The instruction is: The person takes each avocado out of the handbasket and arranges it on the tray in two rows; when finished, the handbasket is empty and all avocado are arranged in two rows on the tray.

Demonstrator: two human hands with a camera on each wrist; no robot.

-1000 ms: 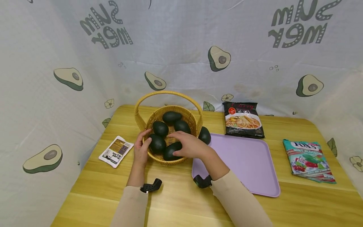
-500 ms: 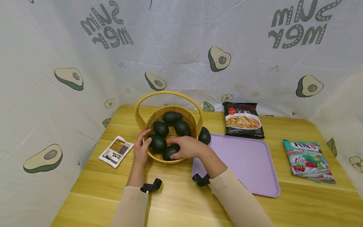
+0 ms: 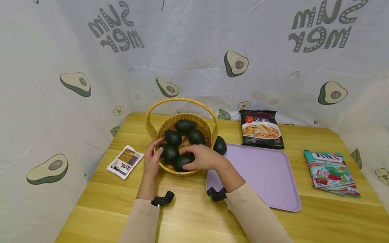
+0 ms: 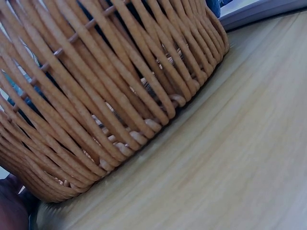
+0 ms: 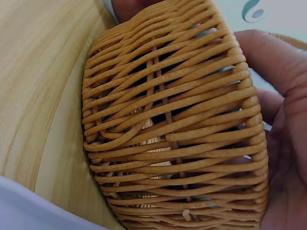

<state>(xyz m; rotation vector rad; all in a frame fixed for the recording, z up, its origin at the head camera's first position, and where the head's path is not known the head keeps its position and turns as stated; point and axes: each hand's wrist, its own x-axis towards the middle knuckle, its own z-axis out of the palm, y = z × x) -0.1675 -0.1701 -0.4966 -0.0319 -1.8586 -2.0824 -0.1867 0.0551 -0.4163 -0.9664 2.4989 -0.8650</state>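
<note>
A yellow wicker basket (image 3: 177, 173) with a tall arched handle stands left of centre, with several dark green avocados inside. At its left rim my left hand (image 3: 150, 161) grips the edge, the thumb beside the front-left avocado (image 3: 169, 153). My right hand (image 3: 204, 157) reaches over the front-right rim and holds the front avocado (image 3: 181, 163) between thumb and fingers, covering its right end. In the right wrist view, the right hand (image 5: 288, 96) curves over the rim, and the wicker wall hides its fingertips. The left wrist view shows mostly the basket's wall (image 4: 96, 86).
A lilac tray (image 3: 258, 175) lies right of the basket, with another avocado (image 3: 220, 145) at its back-left corner. Behind it lies a black noodle packet (image 3: 261, 130). A Fox's candy bag (image 3: 332, 173) is at far right, a white-brown pouch (image 3: 125, 162) at left.
My right hand has lowered onto the front avocado and its fingers have closed round it. The left hand stays at the basket's left rim.
</note>
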